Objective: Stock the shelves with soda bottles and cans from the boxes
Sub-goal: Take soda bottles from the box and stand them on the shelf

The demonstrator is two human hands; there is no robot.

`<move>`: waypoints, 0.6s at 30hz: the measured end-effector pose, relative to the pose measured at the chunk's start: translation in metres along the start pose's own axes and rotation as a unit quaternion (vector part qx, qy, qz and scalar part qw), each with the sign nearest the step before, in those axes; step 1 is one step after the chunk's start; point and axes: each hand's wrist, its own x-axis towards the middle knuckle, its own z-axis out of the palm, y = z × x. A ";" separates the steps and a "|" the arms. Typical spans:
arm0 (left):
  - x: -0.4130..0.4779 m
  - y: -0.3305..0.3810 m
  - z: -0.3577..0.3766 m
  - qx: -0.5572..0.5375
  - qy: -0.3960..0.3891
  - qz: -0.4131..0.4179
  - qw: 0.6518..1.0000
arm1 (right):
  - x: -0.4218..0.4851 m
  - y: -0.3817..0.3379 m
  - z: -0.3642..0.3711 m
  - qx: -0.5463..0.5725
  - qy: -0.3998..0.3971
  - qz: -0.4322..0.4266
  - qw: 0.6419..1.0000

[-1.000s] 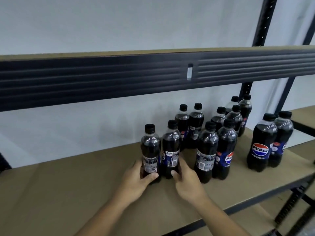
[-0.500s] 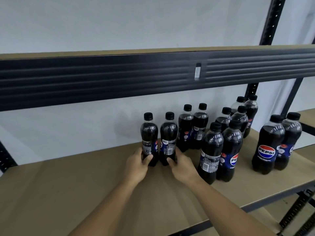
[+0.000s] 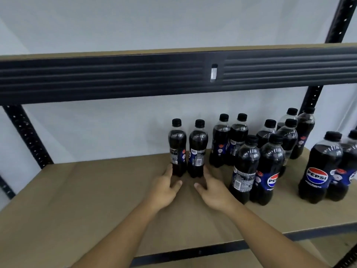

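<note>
**Clerk:** Entry: stock at hand, position?

**Checker:** Two small Pepsi bottles stand upright, side by side, mid-shelf on the brown shelf board [image 3: 77, 200]: left bottle [image 3: 177, 149], right bottle [image 3: 197, 151]. The left hand [image 3: 164, 189] and right hand [image 3: 214, 190] flank their bases. Fingers are fairly straight, thumbs in front, nothing clasped. Touching or just off: cannot tell.

**Clerk:** Risk?

**Checker:** Tipping, in my judgement. The bottles are tall and narrow. A lopsided nudge at the base or a catching wrist could topple one into the rear pair [image 3: 222, 144].

**Clerk:** Surroundings?

**Checker:** A front pair [image 3: 245, 167] stands just right of the right hand, with more bottles behind it. A bold-logo pair [image 3: 318, 167] stands far right. A ribbed upper shelf beam [image 3: 116, 78] runs overhead. A perforated upright [image 3: 27, 136] stands at left.

**Clerk:** Obstructions?

**Checker:** The front pair crowds the right wrist. No boxes or cans are in view.
</note>
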 end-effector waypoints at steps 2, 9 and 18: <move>-0.020 0.006 0.004 0.040 -0.022 -0.018 0.999 | -0.014 0.005 0.000 -0.036 -0.030 -0.032 0.998; -0.090 0.041 0.031 0.140 -0.027 -0.024 0.990 | -0.068 0.035 -0.005 -0.166 -0.084 -0.170 0.968; -0.201 0.125 0.056 0.120 0.067 -0.074 0.988 | -0.149 0.054 -0.054 -0.131 -0.122 -0.288 0.941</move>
